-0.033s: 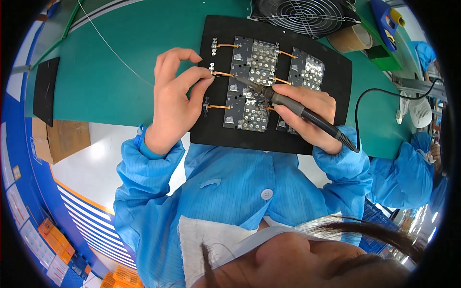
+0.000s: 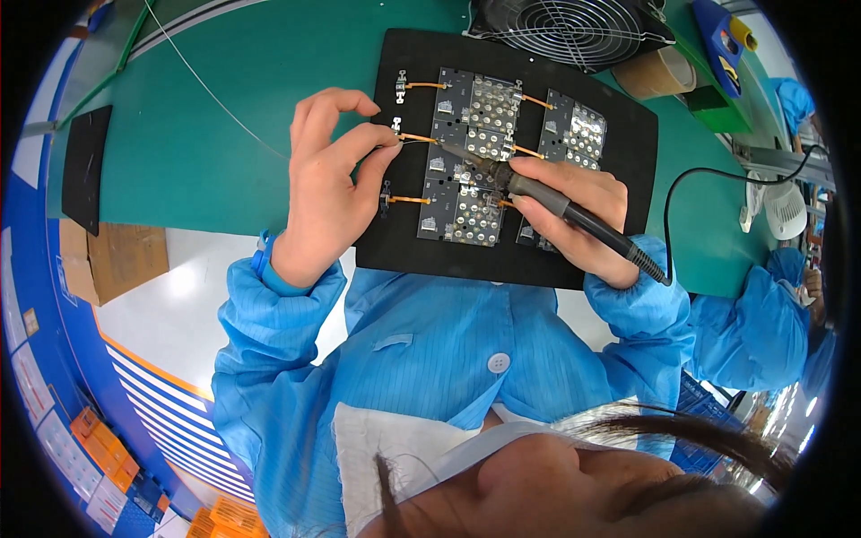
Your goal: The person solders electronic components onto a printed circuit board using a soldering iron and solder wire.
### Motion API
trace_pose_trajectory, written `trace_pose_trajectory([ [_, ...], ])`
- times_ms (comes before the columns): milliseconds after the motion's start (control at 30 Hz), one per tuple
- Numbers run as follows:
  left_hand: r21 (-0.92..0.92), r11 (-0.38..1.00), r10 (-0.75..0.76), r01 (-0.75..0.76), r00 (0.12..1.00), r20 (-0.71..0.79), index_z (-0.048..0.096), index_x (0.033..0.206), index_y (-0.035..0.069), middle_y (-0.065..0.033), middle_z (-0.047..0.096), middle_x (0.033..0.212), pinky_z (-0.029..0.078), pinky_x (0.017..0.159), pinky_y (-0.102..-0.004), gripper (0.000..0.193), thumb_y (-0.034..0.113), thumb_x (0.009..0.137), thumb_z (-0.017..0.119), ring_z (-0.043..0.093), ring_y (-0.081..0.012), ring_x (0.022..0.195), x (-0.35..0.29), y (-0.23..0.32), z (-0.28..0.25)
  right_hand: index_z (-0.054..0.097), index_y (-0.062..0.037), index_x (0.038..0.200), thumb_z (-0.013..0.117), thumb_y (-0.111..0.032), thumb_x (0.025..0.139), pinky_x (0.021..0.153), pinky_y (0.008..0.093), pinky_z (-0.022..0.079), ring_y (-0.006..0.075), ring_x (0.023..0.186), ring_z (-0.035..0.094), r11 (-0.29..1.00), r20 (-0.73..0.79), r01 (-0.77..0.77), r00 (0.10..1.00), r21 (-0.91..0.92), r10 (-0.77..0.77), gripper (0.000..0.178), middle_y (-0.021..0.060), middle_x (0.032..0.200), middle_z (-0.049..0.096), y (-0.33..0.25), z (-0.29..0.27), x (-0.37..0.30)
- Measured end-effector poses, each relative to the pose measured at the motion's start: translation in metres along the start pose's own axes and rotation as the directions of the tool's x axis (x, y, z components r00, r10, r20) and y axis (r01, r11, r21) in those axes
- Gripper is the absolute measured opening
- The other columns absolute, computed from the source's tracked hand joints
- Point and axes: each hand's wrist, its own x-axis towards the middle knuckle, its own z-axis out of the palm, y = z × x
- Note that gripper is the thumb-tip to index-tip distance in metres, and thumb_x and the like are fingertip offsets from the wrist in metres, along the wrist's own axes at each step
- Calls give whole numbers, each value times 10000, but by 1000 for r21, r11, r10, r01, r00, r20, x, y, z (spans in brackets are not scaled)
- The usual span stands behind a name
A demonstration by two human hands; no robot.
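My right hand (image 2: 583,215) grips a black soldering iron (image 2: 560,206), its tip pointing left onto a dark circuit board (image 2: 439,166). Pinched between the thumb and forefinger of my left hand (image 2: 332,179) is a thin solder wire (image 2: 215,100), whose end reaches the iron's tip. Close to those fingers, a small metal connector (image 2: 396,125) hangs off the board by an orange cable (image 2: 417,138). Similar connectors and cables lie above and below it. A second column of boards (image 2: 574,125) is partly covered by my right hand. All rest on a black mat (image 2: 637,134).
A black fan with a wire guard (image 2: 574,31) stands at the mat's far edge, beside a brown tape roll (image 2: 655,73). The iron's cord (image 2: 668,197) curves off right. A dark flat plate (image 2: 87,170) lies at the green table's left end. Another person in blue (image 2: 753,332) is at the right.
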Motion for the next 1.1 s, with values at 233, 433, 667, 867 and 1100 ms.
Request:
trace_pose_trajectory([
  [233, -16, 1000, 11, -10, 999, 34, 671, 806, 27, -89, 569, 1042, 437, 858, -386, 136, -43, 701, 722, 525, -303, 1043, 4, 0, 5, 670, 21, 1090, 744, -68, 794, 604, 297, 553, 250, 705, 706, 999, -5, -37, 999, -1, 37, 318, 165, 852, 706, -3, -1, 2],
  [433, -57, 998, 42, -40, 998, 47, 673, 824, 14, -95, 574, 1032, 459, 832, -359, 143, -52, 707, 723, 554, -282, 1007, 7, 0, 11, 668, 18, 1098, 736, -65, 801, 589, 295, 547, 236, 681, 698, 1000, -10, -17, 1000, -6, 17, 316, 163, 831, 702, -1, 0, 1],
  [667, -275, 936, -151, 220, 956, 254, 644, 861, -13, -113, 558, 961, 476, 677, -354, 121, -22, 758, 706, 587, -262, 766, 17, -5, 10, 665, 23, 1111, 735, -71, 808, 577, 284, 541, 222, 667, 693, 1000, -12, -24, 1000, 10, 24, 325, 160, 820, 699, 0, 0, 0],
  [867, -241, 958, -88, 157, 958, 275, 664, 862, -5, -108, 569, 942, 466, 669, -359, 120, 9, 759, 723, 580, -270, 771, 15, -17, 21, 668, 23, 1109, 731, -67, 810, 575, 283, 541, 217, 672, 694, 1000, -16, -11, 1000, 0, 11, 318, 161, 821, 700, 0, 0, 1],
  [1100, -292, 937, -116, 191, 960, 256, 675, 852, -8, -108, 572, 929, 469, 672, -357, 115, 15, 753, 729, 582, -273, 775, 15, -18, 24, 665, 26, 1112, 732, -73, 811, 572, 279, 541, 220, 676, 697, 1000, 18, -17, 1000, 9, 17, 324, 163, 822, 700, -1, -3, 1],
])
